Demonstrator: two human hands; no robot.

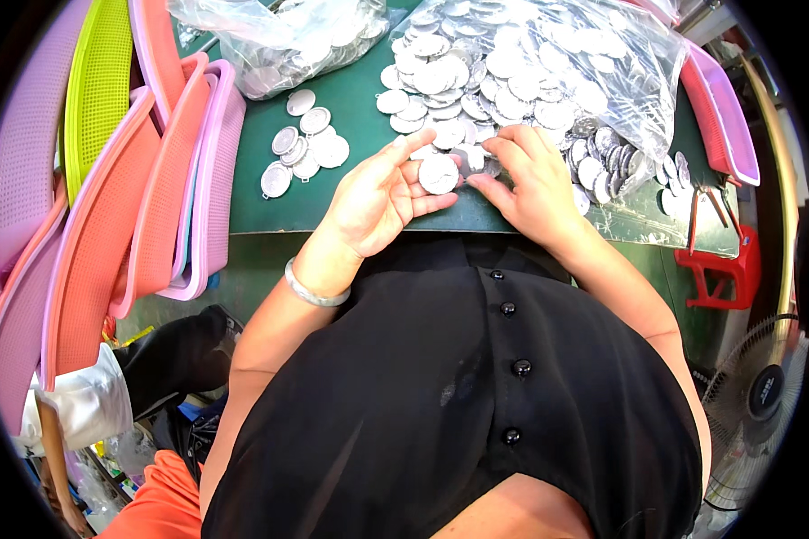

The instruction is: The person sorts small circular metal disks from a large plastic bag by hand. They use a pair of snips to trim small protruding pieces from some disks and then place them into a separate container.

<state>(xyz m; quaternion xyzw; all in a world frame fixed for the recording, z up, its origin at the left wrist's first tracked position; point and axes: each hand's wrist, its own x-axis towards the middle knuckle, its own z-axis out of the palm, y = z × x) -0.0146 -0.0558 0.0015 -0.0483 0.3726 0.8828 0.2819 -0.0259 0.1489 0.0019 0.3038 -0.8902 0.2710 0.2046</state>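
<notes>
My left hand (382,198) is turned palm up, with a bracelet at the wrist. A round silver metal disc (438,174) rests on its fingers, flat face up. My right hand (535,180) is palm down beside it, fingers bent and thumb apart from the forefinger. Its fingertips are at several silver discs on the table's near side; I cannot make out a firm grip on any. Beyond both hands spreads a large heap of silver discs (521,85), partly under a clear plastic bag (643,76). A small group of discs (331,151), some with a tiny loop, lies left of my left hand.
Another clear bag (270,45) of discs lies at the back left of the green table (270,211). Stacked plastic baskets (99,242) crowd the left side. A pink basket (724,121), a red stool (724,269) and a fan (760,395) stand at the right.
</notes>
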